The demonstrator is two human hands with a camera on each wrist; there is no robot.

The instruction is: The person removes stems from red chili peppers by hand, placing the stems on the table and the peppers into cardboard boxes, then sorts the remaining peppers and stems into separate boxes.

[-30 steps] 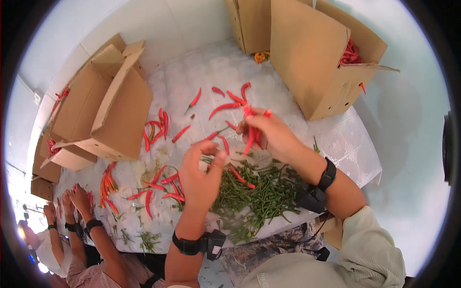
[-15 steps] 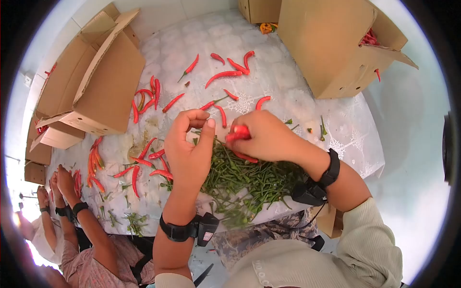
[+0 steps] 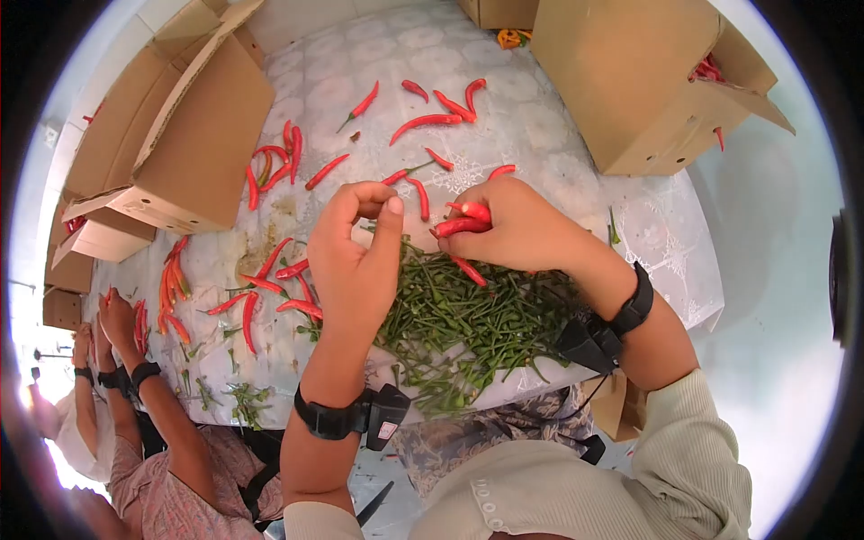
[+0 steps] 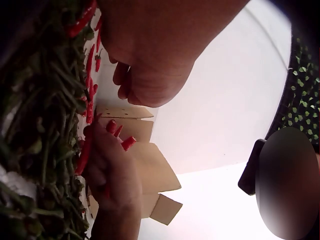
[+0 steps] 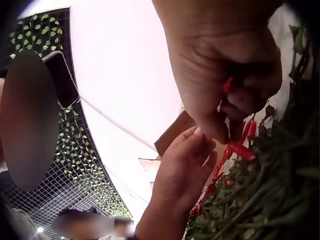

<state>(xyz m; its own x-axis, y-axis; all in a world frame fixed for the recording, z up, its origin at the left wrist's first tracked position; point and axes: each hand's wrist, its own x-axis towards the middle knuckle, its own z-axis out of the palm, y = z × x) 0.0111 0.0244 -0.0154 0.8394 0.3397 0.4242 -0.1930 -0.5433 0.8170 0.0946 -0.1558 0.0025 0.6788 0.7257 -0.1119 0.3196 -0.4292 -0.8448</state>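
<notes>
Several red chilies point(image 3: 468, 225) are gripped in the right hand point(image 3: 531, 225), their ends sticking out towards the left hand. The left hand point(image 3: 355, 252) is held up to the left, fingers loosely bent and thumb apart, with nothing visible in it. Below both hands lies a heap of green stems point(image 3: 459, 315), with one red chili point(image 3: 469, 271) on its upper edge. In the left wrist view, cut-looking red ends point(image 4: 128, 143) show between the right hand's fingers point(image 4: 114, 170). The right wrist view shows the left hand point(image 5: 182, 167) close to the right hand point(image 5: 227, 75), not visibly touching.
Loose chilies point(image 3: 425, 126) lie across the patterned tabletop point(image 3: 342, 63). Cardboard boxes stand at the left point(image 3: 202, 135) and right point(image 3: 630, 81), the right one with red chilies inside. Other people's hands point(image 3: 117, 319) work at the far left beside small stem piles point(image 3: 246, 405).
The right hand has come down and towards the person, over the upper edge of the stem heap, still gripping chilies. The left hand stays raised, and the head view has shifted.
</notes>
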